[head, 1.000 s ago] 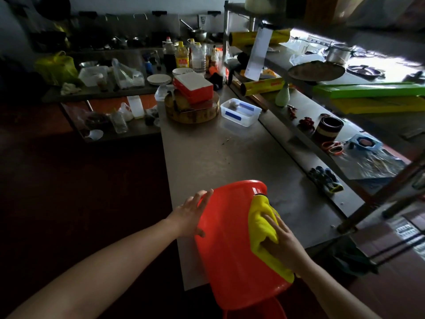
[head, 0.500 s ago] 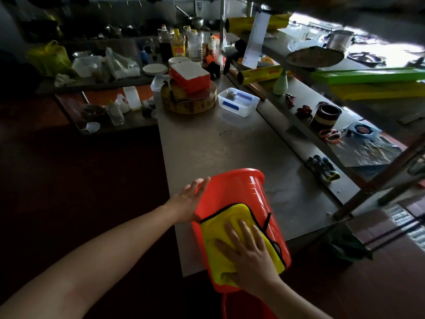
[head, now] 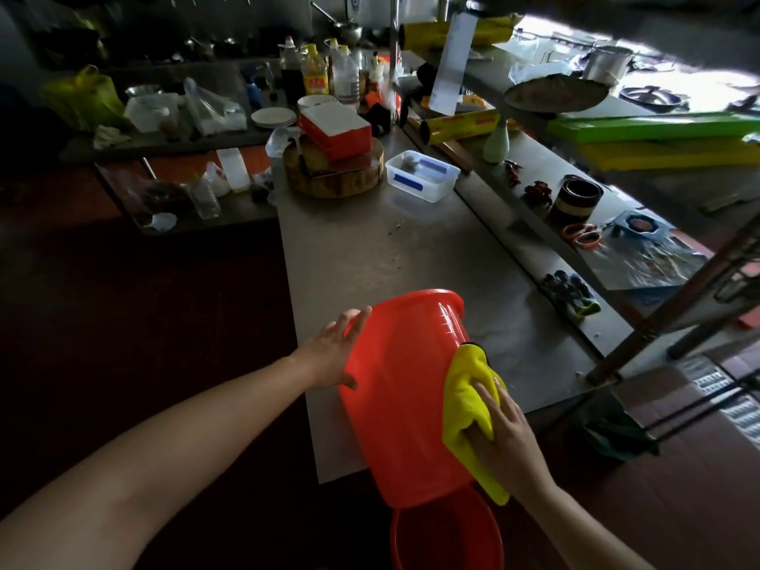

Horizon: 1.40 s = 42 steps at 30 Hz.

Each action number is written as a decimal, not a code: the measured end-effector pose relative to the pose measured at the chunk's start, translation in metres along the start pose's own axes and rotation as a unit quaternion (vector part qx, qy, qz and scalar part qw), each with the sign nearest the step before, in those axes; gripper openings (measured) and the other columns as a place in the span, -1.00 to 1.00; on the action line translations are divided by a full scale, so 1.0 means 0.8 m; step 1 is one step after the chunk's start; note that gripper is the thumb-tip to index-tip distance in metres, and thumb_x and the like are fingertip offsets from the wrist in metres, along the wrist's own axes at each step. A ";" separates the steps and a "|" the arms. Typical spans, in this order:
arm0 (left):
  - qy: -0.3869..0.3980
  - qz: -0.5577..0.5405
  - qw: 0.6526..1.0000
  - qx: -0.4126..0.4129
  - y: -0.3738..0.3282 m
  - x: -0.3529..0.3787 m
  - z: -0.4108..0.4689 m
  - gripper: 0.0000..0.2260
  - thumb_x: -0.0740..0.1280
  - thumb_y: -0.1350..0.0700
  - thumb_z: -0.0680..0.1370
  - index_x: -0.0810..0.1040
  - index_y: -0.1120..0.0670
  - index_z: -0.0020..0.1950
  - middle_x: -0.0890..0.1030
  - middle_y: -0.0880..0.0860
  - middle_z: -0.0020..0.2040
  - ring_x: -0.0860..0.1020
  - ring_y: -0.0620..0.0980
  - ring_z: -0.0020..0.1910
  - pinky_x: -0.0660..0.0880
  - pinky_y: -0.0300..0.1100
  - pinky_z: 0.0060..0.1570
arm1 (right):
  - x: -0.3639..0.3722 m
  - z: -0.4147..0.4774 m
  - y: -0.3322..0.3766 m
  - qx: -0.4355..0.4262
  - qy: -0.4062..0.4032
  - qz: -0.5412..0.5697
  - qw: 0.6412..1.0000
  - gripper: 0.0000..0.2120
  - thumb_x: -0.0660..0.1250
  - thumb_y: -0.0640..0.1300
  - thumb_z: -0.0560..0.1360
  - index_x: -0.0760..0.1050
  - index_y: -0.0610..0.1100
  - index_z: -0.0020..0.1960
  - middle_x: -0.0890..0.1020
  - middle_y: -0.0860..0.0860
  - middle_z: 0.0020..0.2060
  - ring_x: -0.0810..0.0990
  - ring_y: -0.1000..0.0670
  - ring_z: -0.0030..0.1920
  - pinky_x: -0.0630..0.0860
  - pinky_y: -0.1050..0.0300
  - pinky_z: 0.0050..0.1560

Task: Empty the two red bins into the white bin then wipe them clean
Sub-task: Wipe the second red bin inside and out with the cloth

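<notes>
— Where was the red bin (head: 403,388)?

— Tipped over at the near edge of the counter (head: 370,248), mouth pointing away from the person and base hanging out past the edge. A second red bin (head: 448,532) stood upright just below it, off the counter, with only part of its rim showing.

— And the left hand (head: 333,347)?

— It lay flat against the bin's left wall, fingers straight and spread, curled around nothing.

— The right hand (head: 506,438)?

— It pressed a yellow cloth (head: 464,409) against the bin's right wall. The fingers lay long over the cloth, and a fold of it was caught between thumb and forefinger, so the hand pinched the cloth while it pressed.

— What else was on the counter?

— Farther back there was a clear tub with blue tape (head: 421,174), and beside it a round wooden block (head: 333,178) carrying a red-and-white box (head: 335,131). Bottles (head: 316,72) crowded the far end.
</notes>
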<state>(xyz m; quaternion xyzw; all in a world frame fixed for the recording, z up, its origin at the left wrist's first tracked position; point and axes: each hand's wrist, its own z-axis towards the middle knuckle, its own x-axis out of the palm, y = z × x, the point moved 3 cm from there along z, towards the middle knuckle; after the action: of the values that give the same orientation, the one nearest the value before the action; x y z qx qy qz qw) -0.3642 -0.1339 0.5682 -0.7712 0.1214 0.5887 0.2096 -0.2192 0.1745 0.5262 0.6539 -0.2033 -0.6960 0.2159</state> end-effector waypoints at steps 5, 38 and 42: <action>-0.006 -0.032 0.999 0.024 0.002 -0.010 0.009 -0.01 0.41 -0.16 0.54 -0.31 -0.05 0.63 0.01 0.09 0.62 0.20 0.17 0.55 0.31 0.06 0.47 | 0.015 -0.018 0.036 -0.127 0.011 -0.149 0.981 -0.20 0.25 0.47 0.41 0.23 0.18 0.57 0.25 -0.15 0.57 0.26 -0.33 0.52 0.39 -0.33 0.33; -0.075 -0.136 0.987 0.032 0.036 -0.032 0.030 -0.47 0.15 0.16 0.69 0.16 -0.26 0.59 0.49 -0.05 -0.14 0.51 -0.11 -0.20 0.48 -0.26 -0.07 | 0.030 -0.009 0.062 -0.190 0.088 -0.222 0.952 -0.12 0.26 0.51 0.33 0.14 0.28 0.58 0.15 -0.03 0.62 0.20 -0.29 0.56 0.42 -0.30 0.36; -0.093 -0.199 0.976 0.004 0.048 -0.023 0.019 -0.68 0.09 -0.16 0.71 0.52 -0.18 0.37 0.48 -0.14 -0.25 0.54 -0.23 -0.33 0.43 -0.41 -0.23 | 0.028 0.064 0.097 -0.173 0.081 -0.208 0.959 -0.20 0.14 0.50 0.40 0.05 0.34 0.58 0.06 0.02 0.63 0.07 -0.24 0.60 0.30 -0.28 0.45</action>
<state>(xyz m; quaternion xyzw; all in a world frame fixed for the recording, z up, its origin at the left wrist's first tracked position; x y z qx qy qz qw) -0.3992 -0.1618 0.5757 -0.7210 -0.0523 0.6041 0.3355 -0.2691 0.0980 0.5551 0.6889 0.0788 -0.6947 0.1914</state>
